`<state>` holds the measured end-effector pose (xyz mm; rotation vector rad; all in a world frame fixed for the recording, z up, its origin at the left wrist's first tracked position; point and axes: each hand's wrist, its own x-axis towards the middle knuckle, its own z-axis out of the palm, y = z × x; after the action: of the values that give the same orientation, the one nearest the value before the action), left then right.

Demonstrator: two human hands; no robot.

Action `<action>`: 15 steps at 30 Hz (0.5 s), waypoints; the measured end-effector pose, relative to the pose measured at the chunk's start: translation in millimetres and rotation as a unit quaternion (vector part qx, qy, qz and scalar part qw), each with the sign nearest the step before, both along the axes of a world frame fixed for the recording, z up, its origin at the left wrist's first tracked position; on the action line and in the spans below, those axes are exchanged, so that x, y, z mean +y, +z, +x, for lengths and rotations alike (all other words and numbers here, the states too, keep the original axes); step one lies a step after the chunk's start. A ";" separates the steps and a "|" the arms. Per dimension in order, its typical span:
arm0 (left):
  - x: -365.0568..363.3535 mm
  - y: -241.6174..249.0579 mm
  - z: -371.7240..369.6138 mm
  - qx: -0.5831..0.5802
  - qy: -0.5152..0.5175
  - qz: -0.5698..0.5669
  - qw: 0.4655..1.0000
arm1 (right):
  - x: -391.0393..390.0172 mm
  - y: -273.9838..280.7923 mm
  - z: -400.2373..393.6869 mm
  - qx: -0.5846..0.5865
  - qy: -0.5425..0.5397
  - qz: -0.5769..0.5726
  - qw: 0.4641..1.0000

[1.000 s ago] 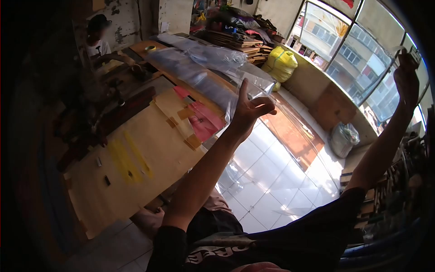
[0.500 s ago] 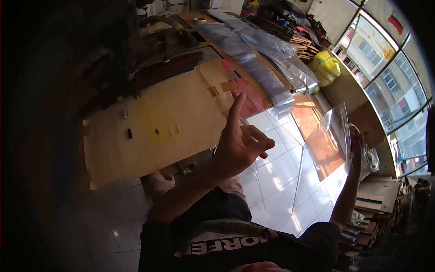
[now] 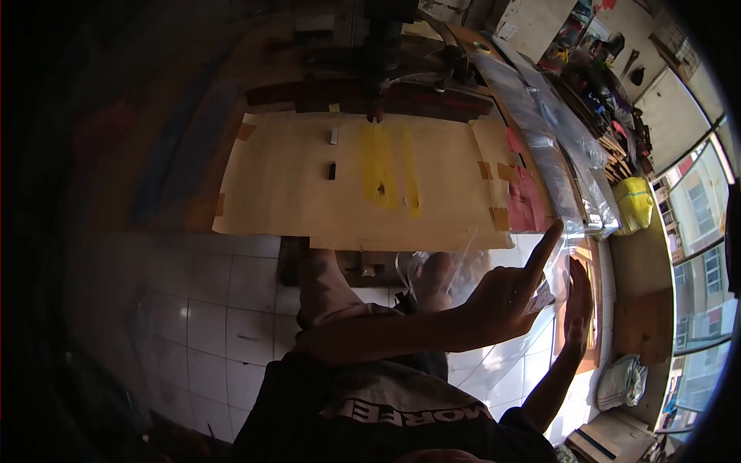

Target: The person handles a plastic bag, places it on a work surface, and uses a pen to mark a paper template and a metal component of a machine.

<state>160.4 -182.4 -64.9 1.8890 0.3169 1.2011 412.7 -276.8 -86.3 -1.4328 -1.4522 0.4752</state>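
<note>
My left hand (image 3: 505, 302) reaches across in front of me with its index finger stretched up. The other fingers are curled at the clear plastic sheet (image 3: 557, 270), their tips partly hidden. Close by on the right, my right hand (image 3: 577, 309) is upright with its fingers together along the sheet's far side; its thumb is hidden. Loose, see-through film (image 3: 467, 266) also shows left of my left hand, over my knee. Both hands are just off the right front corner of a brown paper-covered board (image 3: 293, 185).
Yellow stains and small dark pieces mark the board. A dark machine arm (image 3: 378, 54) stands behind it. Plastic bags (image 3: 552, 154) lie along the right-hand table. A yellow sack (image 3: 634, 204) sits near the windows, and a bundled white bag (image 3: 621, 382) is on the floor.
My view has swung left, bringing the board to the middle. My left hand has moved right, close to my right hand, and the plastic between them has drawn together.
</note>
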 end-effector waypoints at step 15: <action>-3.9 26.8 -10.1 0.081 -0.274 0.240 0.928 | -83.8 162.8 185.4 0.073 -0.185 0.145 0.969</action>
<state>150.3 -186.3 -38.1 2.2882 -0.4452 0.7772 598.0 -360.6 76.5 -1.3584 -1.0546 0.1232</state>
